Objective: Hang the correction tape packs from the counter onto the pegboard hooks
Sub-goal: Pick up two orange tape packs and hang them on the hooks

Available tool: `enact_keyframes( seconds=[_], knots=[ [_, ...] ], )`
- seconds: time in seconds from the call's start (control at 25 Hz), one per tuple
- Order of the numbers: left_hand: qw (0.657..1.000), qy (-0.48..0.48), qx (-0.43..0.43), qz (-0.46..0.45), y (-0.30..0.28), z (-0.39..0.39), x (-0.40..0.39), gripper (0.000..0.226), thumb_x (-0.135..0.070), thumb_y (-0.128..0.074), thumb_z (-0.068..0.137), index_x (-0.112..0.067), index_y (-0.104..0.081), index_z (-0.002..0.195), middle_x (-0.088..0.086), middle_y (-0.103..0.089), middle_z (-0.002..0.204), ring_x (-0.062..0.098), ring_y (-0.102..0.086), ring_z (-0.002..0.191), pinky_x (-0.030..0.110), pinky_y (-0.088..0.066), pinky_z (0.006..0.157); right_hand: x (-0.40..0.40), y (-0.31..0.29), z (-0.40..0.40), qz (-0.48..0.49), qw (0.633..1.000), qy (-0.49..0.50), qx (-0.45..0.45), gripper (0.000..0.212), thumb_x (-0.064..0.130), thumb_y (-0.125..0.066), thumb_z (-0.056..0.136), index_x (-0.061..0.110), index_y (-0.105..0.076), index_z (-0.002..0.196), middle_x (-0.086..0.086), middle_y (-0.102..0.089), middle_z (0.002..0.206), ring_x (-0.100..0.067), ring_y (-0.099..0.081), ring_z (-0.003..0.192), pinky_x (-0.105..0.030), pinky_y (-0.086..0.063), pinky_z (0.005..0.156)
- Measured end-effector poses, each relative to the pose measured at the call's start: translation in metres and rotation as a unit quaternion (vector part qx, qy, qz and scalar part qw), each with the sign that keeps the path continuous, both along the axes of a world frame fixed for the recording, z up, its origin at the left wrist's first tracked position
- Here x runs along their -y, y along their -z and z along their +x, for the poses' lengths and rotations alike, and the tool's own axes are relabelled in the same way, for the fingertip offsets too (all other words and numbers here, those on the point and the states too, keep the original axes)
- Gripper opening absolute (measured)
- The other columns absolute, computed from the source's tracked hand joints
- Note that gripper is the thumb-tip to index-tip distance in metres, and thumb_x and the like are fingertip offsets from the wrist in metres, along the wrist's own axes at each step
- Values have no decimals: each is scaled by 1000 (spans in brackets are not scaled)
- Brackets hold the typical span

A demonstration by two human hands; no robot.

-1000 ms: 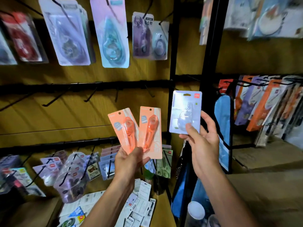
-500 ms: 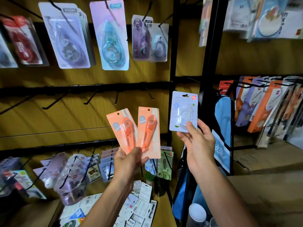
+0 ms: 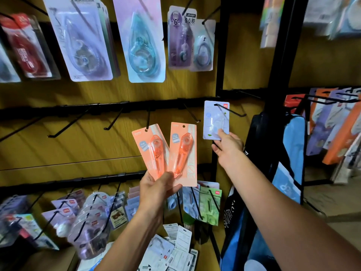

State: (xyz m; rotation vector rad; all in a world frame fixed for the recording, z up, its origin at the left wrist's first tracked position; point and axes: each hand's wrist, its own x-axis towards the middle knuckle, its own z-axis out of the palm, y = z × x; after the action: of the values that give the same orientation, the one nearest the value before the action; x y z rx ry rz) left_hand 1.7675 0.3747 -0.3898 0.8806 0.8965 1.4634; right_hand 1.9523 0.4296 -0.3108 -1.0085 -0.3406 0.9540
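Down low and closest, loose white packs [image 3: 172, 249] lie in a messy pile on the counter [image 3: 203, 257]. Just above them, the left hand [image 3: 158, 189] is closed around the bottoms of two orange packs [image 3: 170, 153], spread a little like a fan. Each one is a tall orange card with a small hole at the top and a see-through orange tape holder stuck on the front.

Farther out, the right hand [image 3: 227, 146] pinches the bottom edge of a pale blue pack [image 3: 215, 120]. This pack is a small light card with a clear bubble on it and a red mark in the top corner. Its top hole is on a black hook [image 3: 230, 110] sticking out from the middle rail [image 3: 97, 109].

Next to it, more black hooks on that rail stand bare. The wall behind is yellow-brown wood. Higher up hang bigger packs, purple, blue-green and red. Low on the left hang more small packs. To the right stands a black post [image 3: 281, 55], a blue bag [image 3: 289, 163], and more packs in orange and purple.
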Motion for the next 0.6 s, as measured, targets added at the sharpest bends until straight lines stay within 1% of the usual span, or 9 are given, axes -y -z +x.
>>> enact_keyframes(
  seconds=[0.08, 0.12, 0.24, 0.36, 0.44, 0.48, 0.56, 0.6],
  knots=[
    [1000, 6, -9, 11, -1, -4, -14, 25, 2, -60, 91, -17, -63, 107, -1, -78, 92, 23, -76, 86, 26, -59, 59, -27, 1, 4, -14, 1000, 4, 23, 40, 15, -65, 93, 13, -50, 130, -9, -64, 112, -15, -63, 82, -23, -50, 60],
    [1000, 8, -12, 14, -1, -6, -21, 24, 2, -60, 92, -16, -63, 107, 0, -78, 93, 24, -75, 87, 27, -60, 60, -39, 1, 6, -20, 999, 7, 31, 40, 15, -65, 93, 14, -50, 130, -9, -64, 116, -13, -62, 80, -23, -49, 59],
    [999, 20, -20, 19, 1, -10, -37, 23, 2, -60, 92, -15, -63, 107, 1, -78, 94, 25, -75, 89, 28, -61, 61, -71, 4, 14, -37, 998, 16, 45, 47, 15, -66, 92, 15, -48, 135, -12, -62, 125, -20, -61, 95, -23, -48, 58],
    [999, 29, -18, 20, 5, -15, -48, 22, 2, -61, 92, -13, -62, 107, 3, -78, 94, 26, -75, 89, 28, -61, 61, -92, 9, 20, -38, 998, 6, 48, 49, 14, -65, 93, 14, -45, 138, -14, -61, 127, -21, -60, 98, -25, -50, 60],
    [999, 30, -14, 20, 7, -18, -51, 23, 4, -61, 91, -13, -61, 108, 3, -78, 95, 25, -75, 88, 28, -61, 61, -95, 15, 21, -42, 998, -26, 39, 51, 18, -67, 92, 11, -45, 138, -14, -60, 127, -23, -61, 98, -30, -54, 66],
    [999, 28, -13, 20, 8, -19, -50, 24, 4, -60, 91, -12, -61, 108, 3, -78, 95, 25, -75, 88, 27, -61, 60, -92, 19, 19, -58, 997, -43, 32, 50, 22, -68, 91, 10, -48, 135, -13, -58, 126, -25, -61, 100, -33, -56, 69],
    [999, 24, -8, 21, 9, -19, -47, 24, 4, -60, 91, -13, -62, 108, 2, -78, 94, 23, -76, 86, 26, -60, 60, -77, 29, 9, -89, 993, -80, 18, 46, 28, -68, 90, 14, -50, 130, -14, -54, 129, -30, -60, 110, -39, -56, 76],
    [1000, 22, -5, 21, 10, -19, -43, 24, 4, -60, 92, -13, -62, 108, 2, -78, 94, 22, -76, 86, 26, -60, 59, -64, 35, 1, -86, 990, -110, 16, 42, 30, -66, 91, 16, -51, 128, -14, -53, 132, -33, -58, 115, -41, -55, 80]
  ],
)
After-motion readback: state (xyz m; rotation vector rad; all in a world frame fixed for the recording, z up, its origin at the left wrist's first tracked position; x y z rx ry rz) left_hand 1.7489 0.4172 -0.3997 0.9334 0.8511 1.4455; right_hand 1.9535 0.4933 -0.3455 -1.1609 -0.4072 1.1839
